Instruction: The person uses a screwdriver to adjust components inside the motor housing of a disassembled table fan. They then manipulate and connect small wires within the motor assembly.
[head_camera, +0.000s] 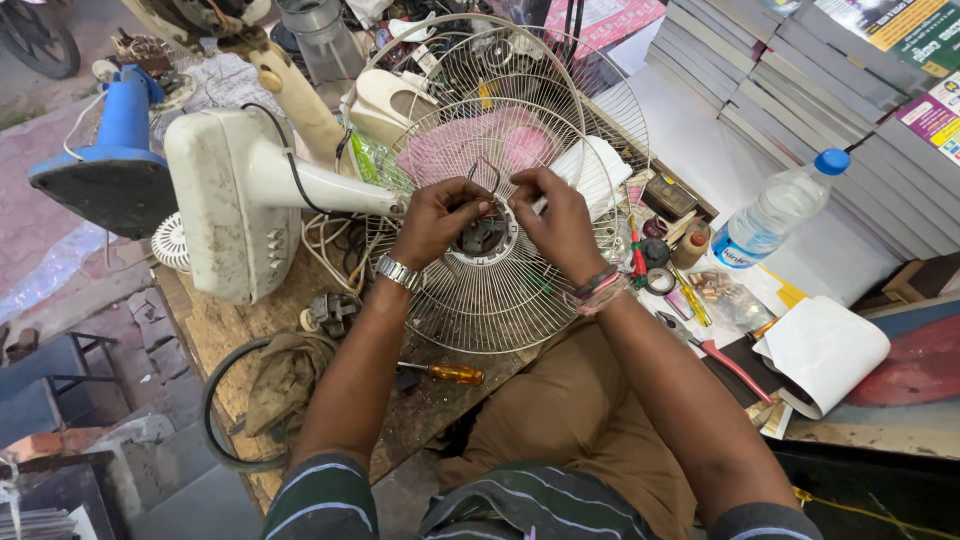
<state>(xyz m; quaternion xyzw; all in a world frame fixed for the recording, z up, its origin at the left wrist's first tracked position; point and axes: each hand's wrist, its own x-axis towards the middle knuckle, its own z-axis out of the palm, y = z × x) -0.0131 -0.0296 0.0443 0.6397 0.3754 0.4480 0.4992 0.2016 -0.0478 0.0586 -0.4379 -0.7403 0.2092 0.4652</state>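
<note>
A round wire fan guard (500, 290) lies on the wooden workbench (215, 330) in front of me. Both hands meet at its centre hub (484, 235). My left hand (436, 215), with a metal watch at the wrist, pinches a thin bent wire (484, 170) above the hub. My right hand (553, 215), with bands at the wrist, grips the same wire from the other side. A second wire guard (540, 70) stands tilted behind. The white fan stand with its base (225, 200) lies on its side to the left.
A yellow-handled screwdriver (445, 373) lies at the bench's near edge. Red-handled pliers (715, 355), small parts, tape and a white paper roll (825, 350) sit at right. A water bottle (775, 210) leans on stacked books (830, 90). A blue fan base (115, 160) stands far left.
</note>
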